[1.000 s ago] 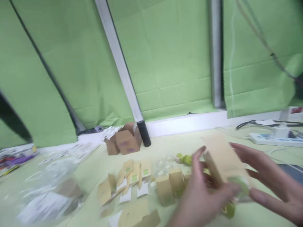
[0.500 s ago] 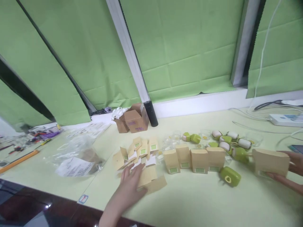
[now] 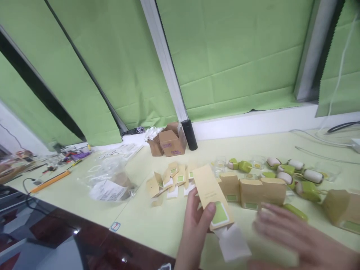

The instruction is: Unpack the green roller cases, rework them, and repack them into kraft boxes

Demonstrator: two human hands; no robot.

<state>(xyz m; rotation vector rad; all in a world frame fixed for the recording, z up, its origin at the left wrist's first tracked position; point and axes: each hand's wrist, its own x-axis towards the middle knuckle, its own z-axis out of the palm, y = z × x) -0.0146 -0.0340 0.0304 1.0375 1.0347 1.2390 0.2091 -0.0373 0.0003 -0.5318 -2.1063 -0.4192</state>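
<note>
My left hand (image 3: 195,225) grips a kraft cardboard box (image 3: 208,189), thumb beside its green window-like panel and fingers behind. It is held tilted above the table, and a white flap (image 3: 233,243) hangs from its lower end. My right hand (image 3: 295,236), blurred, hovers to the right with its fingers stretched out and nothing visible in them. Beyond its fingertips lies a green rounded case (image 3: 295,212), partly covered. Several kraft boxes (image 3: 251,193) stand in a row behind, and another kraft box (image 3: 341,210) sits at the far right.
Flattened kraft boxes (image 3: 157,185) are piled left of centre. Green and white cases (image 3: 295,165) and clear plastic pieces (image 3: 257,162) lie behind the row. A plastic bag (image 3: 112,187), an open brown carton (image 3: 173,144), a black cylinder (image 3: 189,135) and cables (image 3: 329,159) surround them.
My left hand has picked a kraft box from the pile and brought it right and up. My right hand has let go of the box at the far right and moved left.
</note>
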